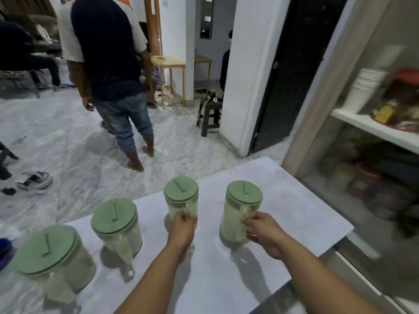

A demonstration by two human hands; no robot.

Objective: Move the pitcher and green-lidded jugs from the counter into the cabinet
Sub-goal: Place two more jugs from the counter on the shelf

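Four green-lidded jugs in row on white surface [294, 211]. Far-left jug [54, 257] and second jug [118, 225] untouched. Left hand [181, 230] grip clenched on third jug [181, 198] handle; right hand [263, 232] grip clenched on fourth jug [242, 207] handle. Cabinet [371, 130] at right, shelves crowded. Risk: two full jugs lifted together could tilt, lids slip, or knock stored items.

We cannot make out the blurred cabinet [374, 173] contents; our left hand [181, 225] hides one jug's handle [188, 211].
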